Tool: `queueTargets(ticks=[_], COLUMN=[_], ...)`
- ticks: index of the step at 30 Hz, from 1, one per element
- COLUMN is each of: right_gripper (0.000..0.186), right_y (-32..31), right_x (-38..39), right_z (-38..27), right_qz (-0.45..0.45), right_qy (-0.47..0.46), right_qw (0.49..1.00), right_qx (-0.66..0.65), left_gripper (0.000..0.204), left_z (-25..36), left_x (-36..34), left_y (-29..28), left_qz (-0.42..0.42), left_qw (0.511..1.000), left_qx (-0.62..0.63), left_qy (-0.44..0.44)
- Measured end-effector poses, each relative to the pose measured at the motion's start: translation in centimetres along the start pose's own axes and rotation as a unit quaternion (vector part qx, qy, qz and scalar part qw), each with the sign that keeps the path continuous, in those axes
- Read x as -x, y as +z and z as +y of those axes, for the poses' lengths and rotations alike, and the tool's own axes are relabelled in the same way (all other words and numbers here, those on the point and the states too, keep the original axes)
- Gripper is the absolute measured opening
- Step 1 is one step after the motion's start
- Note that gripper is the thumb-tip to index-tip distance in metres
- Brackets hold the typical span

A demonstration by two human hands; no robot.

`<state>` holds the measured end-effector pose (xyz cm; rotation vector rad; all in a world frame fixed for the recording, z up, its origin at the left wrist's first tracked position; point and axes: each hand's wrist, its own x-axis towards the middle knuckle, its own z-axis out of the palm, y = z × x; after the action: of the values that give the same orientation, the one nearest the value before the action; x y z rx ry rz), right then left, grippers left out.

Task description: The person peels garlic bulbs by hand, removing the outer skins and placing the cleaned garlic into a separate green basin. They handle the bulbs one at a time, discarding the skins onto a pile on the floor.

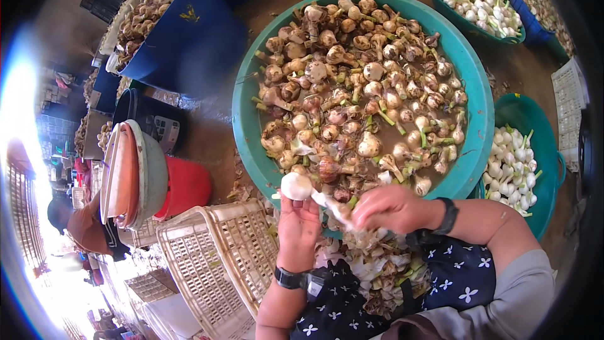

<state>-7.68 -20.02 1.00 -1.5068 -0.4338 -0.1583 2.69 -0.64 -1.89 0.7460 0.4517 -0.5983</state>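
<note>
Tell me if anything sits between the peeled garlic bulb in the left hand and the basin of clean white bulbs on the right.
Yes. The right hand and forearm, pulling skin off the garlic bulb held in the left hand, lie across that line. The rim of the big teal basin of muddy garlic also juts in before the smaller basin.

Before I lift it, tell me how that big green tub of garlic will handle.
Probably heavy: the green tub is heaped with unpeeled garlic bulbs sitting in murky water. Likely to slosh if tilted. Its rim may flex, since it looks like thin plastic.
</note>
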Motion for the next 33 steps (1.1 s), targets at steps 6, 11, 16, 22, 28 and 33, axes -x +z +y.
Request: queueTargets(ticks=[6, 11, 16, 22, 28, 33], right_gripper=[0.02, 0.033, 0.025, 0.011, 0.01, 0.001], right_y=[-4.0, 0.6, 0.4, 1.8, 1.3, 0.0], right_x=[-1.4, -1.7, -4.4, -4.2, -1.9, -2.6], right_z=[-3.2, -2.3, 1.6, 2.0, 0.1, -0.5], right_qz=[0.117, -0.2, 0.021, -0.047, -0.037, 0.268], right_qy=[0.055, 0.236, 0.021, -0.047, -0.143, -0.083], right_qw=[0.973, 0.915, 0.978, 0.956, 0.939, 0.929], right_qx=[-0.191, 0.26, 0.208, 0.287, 0.31, 0.24], left_gripper=[0.028, 0.024, 0.015, 0.01, 0.032, 0.03], left_z=[1.5, 0.7, 0.2, -0.6, 2.3, 2.8], left_x=[0.9, 3.0, 3.9, 4.3, 1.3, 1.3], left_y=[-1.2, -1.0, 0.1, 0.7, -2.1, -4.5], left_qz=[-0.032, -0.048, -0.113, -0.038, 0.096, 0.064], left_qw=[0.999, 0.882, 0.811, 0.844, 0.994, 0.995], left_qx=[0.023, -0.392, -0.48, -0.442, -0.045, 0.058], left_qy=[0.016, 0.259, 0.315, 0.303, 0.0, -0.048])
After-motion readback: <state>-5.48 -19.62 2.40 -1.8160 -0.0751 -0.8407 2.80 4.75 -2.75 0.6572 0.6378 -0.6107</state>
